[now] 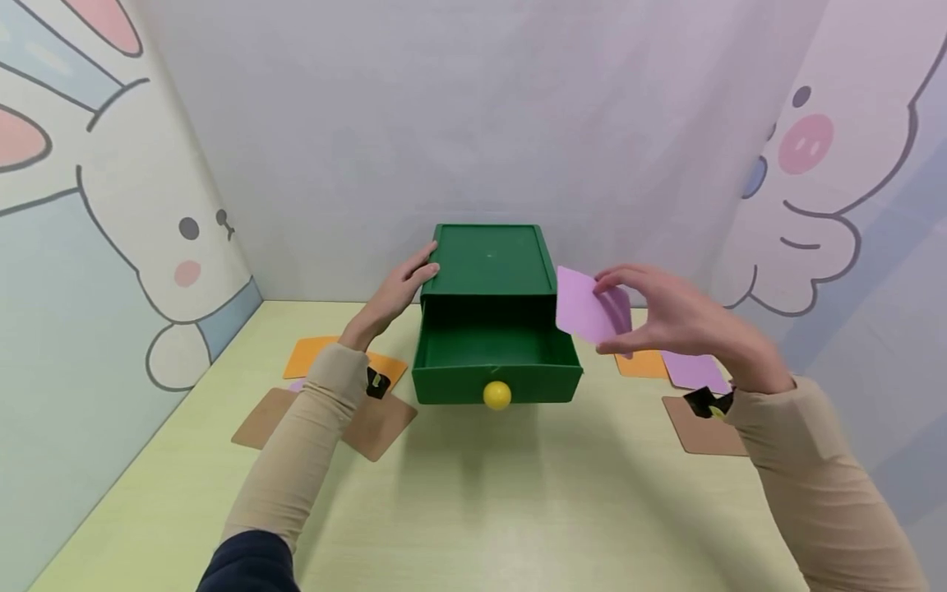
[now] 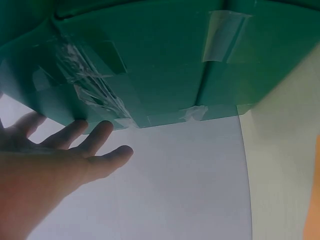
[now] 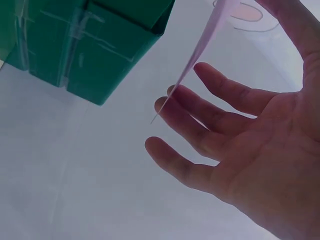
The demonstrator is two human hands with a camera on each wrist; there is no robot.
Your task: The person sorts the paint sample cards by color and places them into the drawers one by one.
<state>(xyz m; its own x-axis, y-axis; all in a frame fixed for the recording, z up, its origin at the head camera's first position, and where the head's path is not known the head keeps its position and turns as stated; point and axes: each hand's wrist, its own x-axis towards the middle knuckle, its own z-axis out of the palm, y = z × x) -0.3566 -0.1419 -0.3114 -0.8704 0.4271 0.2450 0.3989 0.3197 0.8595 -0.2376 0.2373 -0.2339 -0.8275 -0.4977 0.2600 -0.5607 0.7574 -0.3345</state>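
Observation:
A green drawer box [image 1: 488, 259] stands in the middle of the table against the back wall. Its drawer [image 1: 455, 385] is pulled out toward me, and a round yellow knob [image 1: 497, 395] sits on the drawer's front. With its fingers extended, my left hand [image 1: 395, 296] rests against the box's left edge; clear tape shows on the box side [image 2: 160, 75] in the left wrist view. My right hand [image 1: 676, 321] pinches a purple square card [image 1: 580, 304] between thumb and fingers, beside the drawer's right wall. The card bends slightly and appears nearly edge-on in the right wrist view.
On the left lie an orange card [image 1: 307, 358] and brown cards [image 1: 381, 423], partly under my left forearm. To the right lie another orange card [image 1: 642, 364], a purple card [image 1: 694, 372] and a brown card [image 1: 703, 432]. Cartoon-printed walls [image 1: 185, 247] flank the table.

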